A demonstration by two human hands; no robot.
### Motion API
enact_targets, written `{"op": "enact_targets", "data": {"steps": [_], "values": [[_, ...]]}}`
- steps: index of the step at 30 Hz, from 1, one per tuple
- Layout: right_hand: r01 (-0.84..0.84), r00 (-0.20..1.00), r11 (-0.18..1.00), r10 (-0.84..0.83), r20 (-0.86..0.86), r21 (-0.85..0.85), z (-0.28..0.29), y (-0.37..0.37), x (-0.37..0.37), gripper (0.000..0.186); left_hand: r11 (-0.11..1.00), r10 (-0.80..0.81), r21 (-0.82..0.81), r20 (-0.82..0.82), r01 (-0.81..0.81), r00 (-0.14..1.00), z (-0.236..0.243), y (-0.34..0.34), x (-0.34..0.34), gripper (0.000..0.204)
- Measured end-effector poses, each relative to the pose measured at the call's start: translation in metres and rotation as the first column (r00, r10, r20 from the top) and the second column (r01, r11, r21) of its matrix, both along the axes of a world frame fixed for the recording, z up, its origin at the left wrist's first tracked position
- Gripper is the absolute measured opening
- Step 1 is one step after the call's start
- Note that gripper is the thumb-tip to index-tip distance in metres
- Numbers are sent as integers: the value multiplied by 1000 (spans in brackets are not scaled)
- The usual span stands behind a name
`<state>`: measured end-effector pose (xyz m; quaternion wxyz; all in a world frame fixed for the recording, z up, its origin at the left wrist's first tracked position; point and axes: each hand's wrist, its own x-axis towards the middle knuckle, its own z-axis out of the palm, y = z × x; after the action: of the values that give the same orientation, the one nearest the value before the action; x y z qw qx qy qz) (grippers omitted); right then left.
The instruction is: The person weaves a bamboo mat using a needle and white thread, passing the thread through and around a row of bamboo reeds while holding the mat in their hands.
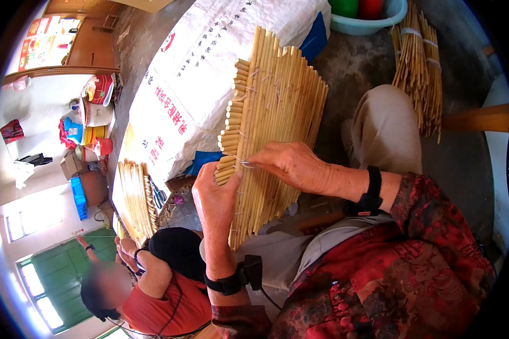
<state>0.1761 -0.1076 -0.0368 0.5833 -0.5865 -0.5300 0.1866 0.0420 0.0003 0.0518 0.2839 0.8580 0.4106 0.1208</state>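
A mat of straw-coloured reed stalks point(283, 107) stands tilted in front of me, its stalks side by side and bound with thin string. Along its left edge runs a row of short cut stalk ends point(232, 121). My left hand point(215, 195) is closed around a few of these short ends at the mat's lower left edge. My right hand point(294, 166) reaches across the mat, fingers pinched on a thin silvery needle-like tool point(247, 164). The tool's tip is close to the left fingers; its exact shape is hard to make out.
A white woven sack point(192, 73) with red print lies behind the mat. Bundled stalks point(418, 68) and a light blue basin point(370, 25) are at the far right. Another person point(164, 299) in red sits at the lower left near more stalks point(136, 198) and scissors point(158, 195).
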Motion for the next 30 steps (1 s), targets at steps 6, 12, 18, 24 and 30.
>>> {"op": "enact_targets", "data": {"steps": [6, 12, 18, 24, 30], "values": [[-10, 1000, 1000, 10, 13, 1, -8, 3, -1, 18, 999, 27, -36, 17, -26, 999, -4, 4, -2, 23], [-39, 999, 998, 41, -25, 50, -12, 6, 0, 20, 1000, 0, -23, -6, 0, 1000, -3, 6, -3, 22], [-82, 997, 997, 82, 0, 1, -12, 9, 3, 20, 999, 9, -42, 7, -8, 1000, -3, 8, -5, 22], [-88, 995, 996, 89, -36, 29, -10, 11, 2, 21, 996, 28, -82, 7, -27, 1000, -1, 7, -5, 21], [-62, 997, 998, 62, -47, 4, -8, 9, -2, 20, 999, 1, -34, -11, -2, 1000, -1, 5, -3, 23]]}}
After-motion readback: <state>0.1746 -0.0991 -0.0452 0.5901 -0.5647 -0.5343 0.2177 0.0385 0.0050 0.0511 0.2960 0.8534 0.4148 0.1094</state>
